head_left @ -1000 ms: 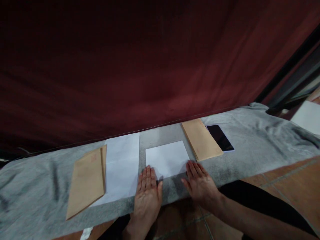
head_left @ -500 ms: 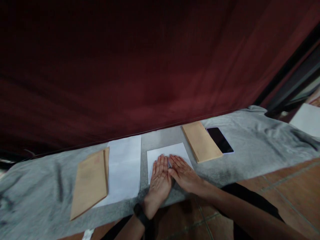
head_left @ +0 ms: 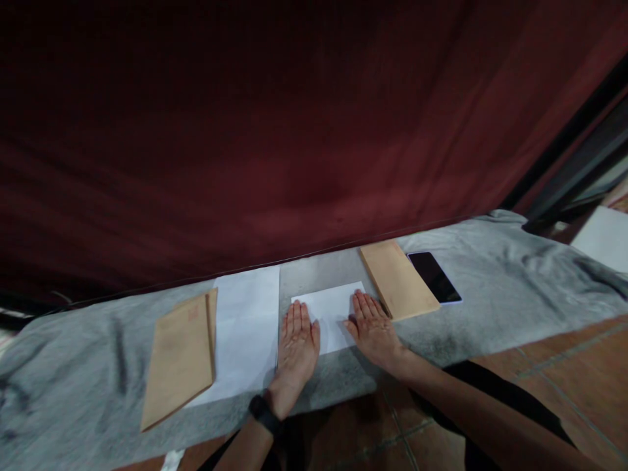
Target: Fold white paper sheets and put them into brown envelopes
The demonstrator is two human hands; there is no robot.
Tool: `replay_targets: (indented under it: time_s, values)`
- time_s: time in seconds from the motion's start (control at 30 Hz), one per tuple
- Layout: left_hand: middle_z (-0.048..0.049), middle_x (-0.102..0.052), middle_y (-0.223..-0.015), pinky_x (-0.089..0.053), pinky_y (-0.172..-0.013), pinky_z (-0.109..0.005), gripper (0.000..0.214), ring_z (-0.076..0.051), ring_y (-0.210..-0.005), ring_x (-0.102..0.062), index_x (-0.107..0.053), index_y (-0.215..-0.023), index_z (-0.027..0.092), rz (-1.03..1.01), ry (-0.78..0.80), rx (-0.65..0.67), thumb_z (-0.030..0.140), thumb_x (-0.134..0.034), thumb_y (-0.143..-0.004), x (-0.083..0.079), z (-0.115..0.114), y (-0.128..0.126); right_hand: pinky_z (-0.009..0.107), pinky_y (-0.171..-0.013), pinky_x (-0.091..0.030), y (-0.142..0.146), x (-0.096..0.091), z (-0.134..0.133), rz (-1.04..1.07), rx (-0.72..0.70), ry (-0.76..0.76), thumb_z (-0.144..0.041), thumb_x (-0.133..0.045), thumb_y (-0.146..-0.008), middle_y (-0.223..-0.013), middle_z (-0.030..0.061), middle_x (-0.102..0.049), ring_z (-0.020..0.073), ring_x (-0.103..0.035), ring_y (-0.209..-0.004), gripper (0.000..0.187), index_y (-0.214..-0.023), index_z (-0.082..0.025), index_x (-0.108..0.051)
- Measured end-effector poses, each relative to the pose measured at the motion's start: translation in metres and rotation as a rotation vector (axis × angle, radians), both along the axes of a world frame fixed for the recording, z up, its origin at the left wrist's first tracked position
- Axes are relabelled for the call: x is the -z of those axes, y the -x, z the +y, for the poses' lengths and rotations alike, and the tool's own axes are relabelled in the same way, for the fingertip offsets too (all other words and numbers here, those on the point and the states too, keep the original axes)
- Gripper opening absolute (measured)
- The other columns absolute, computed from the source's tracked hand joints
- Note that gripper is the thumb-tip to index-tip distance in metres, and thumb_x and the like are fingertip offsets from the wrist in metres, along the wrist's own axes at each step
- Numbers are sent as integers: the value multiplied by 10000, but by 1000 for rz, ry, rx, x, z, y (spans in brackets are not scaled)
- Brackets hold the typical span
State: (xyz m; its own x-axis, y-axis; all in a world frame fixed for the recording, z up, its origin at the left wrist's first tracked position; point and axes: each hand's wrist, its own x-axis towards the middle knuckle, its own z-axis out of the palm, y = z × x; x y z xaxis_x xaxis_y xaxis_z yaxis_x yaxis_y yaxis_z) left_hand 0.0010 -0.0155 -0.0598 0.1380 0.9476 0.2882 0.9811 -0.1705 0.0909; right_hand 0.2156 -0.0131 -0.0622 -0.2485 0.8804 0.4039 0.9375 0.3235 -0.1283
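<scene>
A white sheet of paper [head_left: 331, 313], which looks folded, lies flat on the grey cloth in front of me. My left hand [head_left: 297, 340] rests palm down over its left edge, fingers stretched out and nothing held. On the right edge my right hand [head_left: 373, 330] lies flat too, thumb pointing inward. The hands are apart, with bare paper between them. Left of my left hand is a larger stack of white paper [head_left: 248, 327]. Just beyond my right fingertips sit brown envelopes [head_left: 401, 281].
More brown envelopes [head_left: 179, 360] overlap the white stack's left side. A dark-screened phone [head_left: 434, 277] lies beside the right-hand envelopes. Grey cloth [head_left: 510, 275] covers the narrow surface, backed by a dark red curtain [head_left: 294, 163]. Tiled floor [head_left: 579, 373] shows in front.
My hands were side by side at the middle of the sheet. They have slid apart, left hand to the left edge and right hand to the right edge, both staying flat.
</scene>
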Motion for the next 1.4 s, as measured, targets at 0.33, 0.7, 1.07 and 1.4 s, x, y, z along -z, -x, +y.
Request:
replay_targets:
  time_s: [0.33,0.7,1.07,1.4]
  values:
    - [-166,-393,-1584,-305,-1222,-483,553,-254,-1511,-273,-364,-1521,54,11,6,190,184,-284,-989,-21,29,-38,468,-1196,-350,20,-24,33,88,-210,118,-299,-270,-1067,-1534,135,-470,233,-394,-1451,508,-1518,-117,-418]
    - [-167,-368,-1591,-291,-1218,-487,556,-256,-1504,-295,-381,-1517,64,67,77,89,216,-299,-988,-16,37,-40,446,-1200,-317,16,-12,44,52,-133,94,-401,-326,-1066,-1531,123,-477,252,-418,-1434,528,-1475,-106,-482]
    - [-205,-434,-1545,-312,-1195,-500,560,-303,-1466,-370,-440,-1479,33,74,68,-89,276,-344,-984,-21,34,-23,468,-1139,-378,-4,-19,50,1,-21,76,-293,-341,-1038,-1477,139,-542,294,-502,-1352,487,-1444,-96,-522]
    - [-191,-510,-1496,-423,-1113,-470,495,-303,-1361,-511,-509,-1428,44,99,111,-98,216,-364,-986,-45,38,-16,391,-1110,-374,-18,-40,73,106,-28,334,-212,-441,-975,-1357,152,-576,260,-535,-1239,409,-1350,-127,-581]
